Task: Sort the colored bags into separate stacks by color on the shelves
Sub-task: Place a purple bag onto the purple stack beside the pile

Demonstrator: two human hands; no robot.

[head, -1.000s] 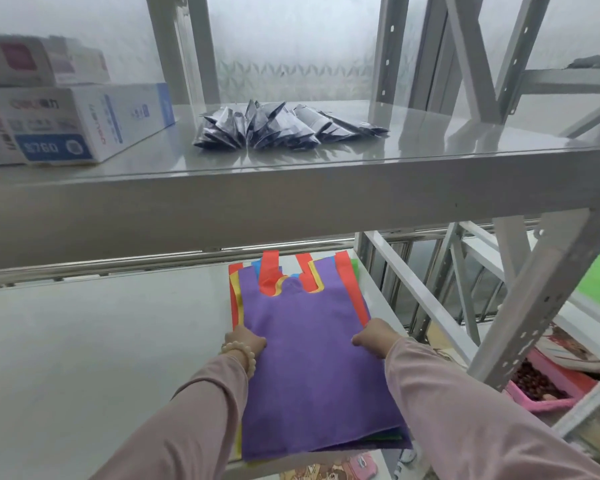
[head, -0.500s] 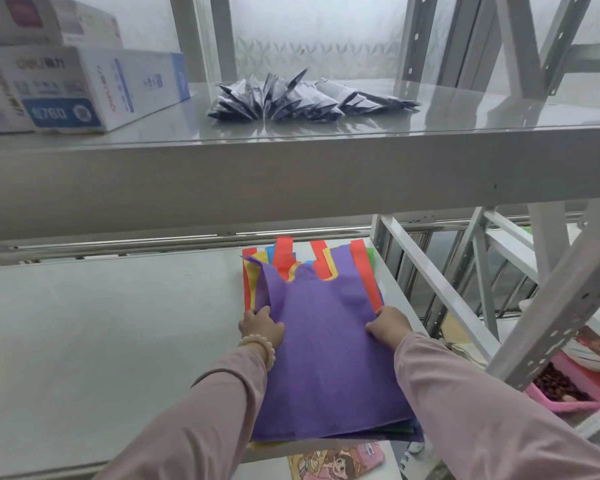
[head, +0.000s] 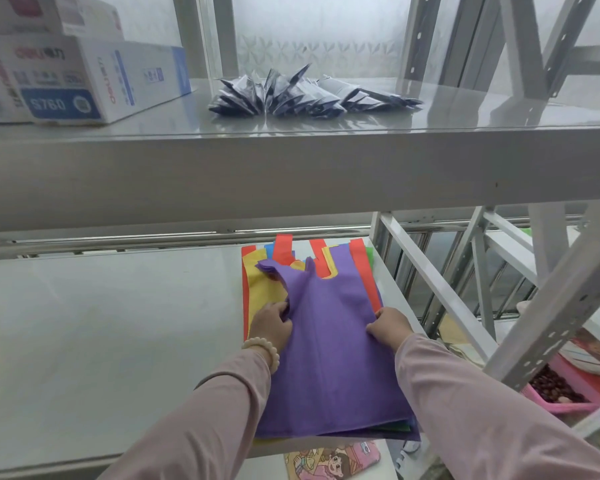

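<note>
A mixed pile of flat coloured bags lies at the right end of the lower shelf [head: 101, 323]. A purple bag [head: 329, 358] is on top, and its left side is bunched up and pulled inward. Beneath it show a yellow bag [head: 262, 289], red handles [head: 283, 249] and slivers of blue and green. My left hand [head: 270, 327] pinches the purple bag's left edge. My right hand [head: 388, 327] grips its right edge. Both sleeves are pink, and the left wrist wears a bead bracelet.
The upper shelf [head: 291, 161] hangs just above the pile, carrying white boxes [head: 84, 81] at left and a fan of dark foil packets [head: 291, 95]. A slanted metal brace [head: 430, 285] stands right of the pile. Further right sits a pink tray [head: 568, 393].
My left hand has gathered the purple bag's left edge inward, uncovering the yellow bag underneath. The purple bag's left handle has folded over. The right hand keeps its hold.
</note>
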